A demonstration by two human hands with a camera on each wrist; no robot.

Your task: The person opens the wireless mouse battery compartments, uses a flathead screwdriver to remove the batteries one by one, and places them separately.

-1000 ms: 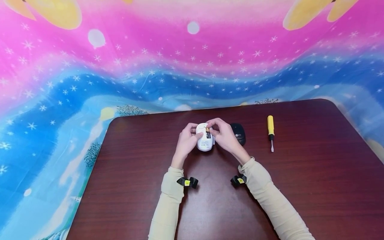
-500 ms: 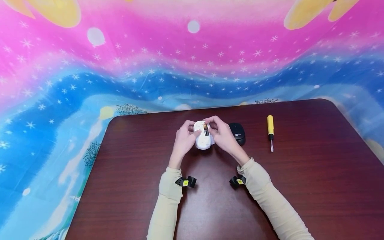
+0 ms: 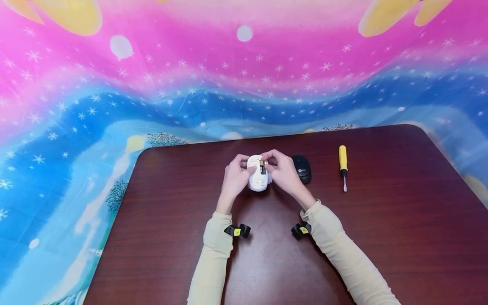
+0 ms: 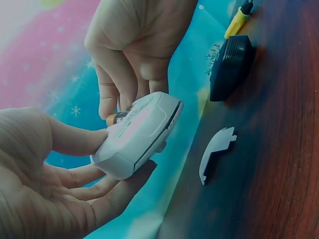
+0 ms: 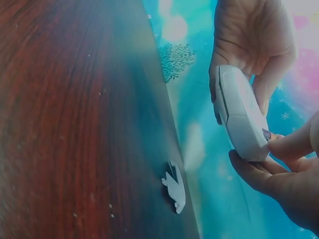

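A white computer mouse (image 3: 257,180) is held with its underside up and its battery slot uncovered. My left hand (image 3: 236,180) grips the mouse, thumb on the underside and fingers beneath, as the left wrist view shows. At the slot, the thumb and forefinger of my right hand (image 3: 286,173) pinch a black-and-copper battery (image 4: 115,118), whose copper end sticks up out of the mouse. Other right fingers touch the mouse's end in the right wrist view. Below the mouse, a white battery cover (image 4: 215,152) lies on the table.
A black mouse (image 3: 302,169) sits on the dark wooden table (image 3: 400,203), just right of my right hand. Farther right lies a screwdriver (image 3: 343,165) with a yellow handle. Behind the table's far edge hangs a patterned pink and blue cloth (image 3: 228,76).
The white mouse and both hands have shifted slightly left, with a small tilt of the mouse. My right fingers stay at the battery throughout; the black mouse and screwdriver are unmoved.
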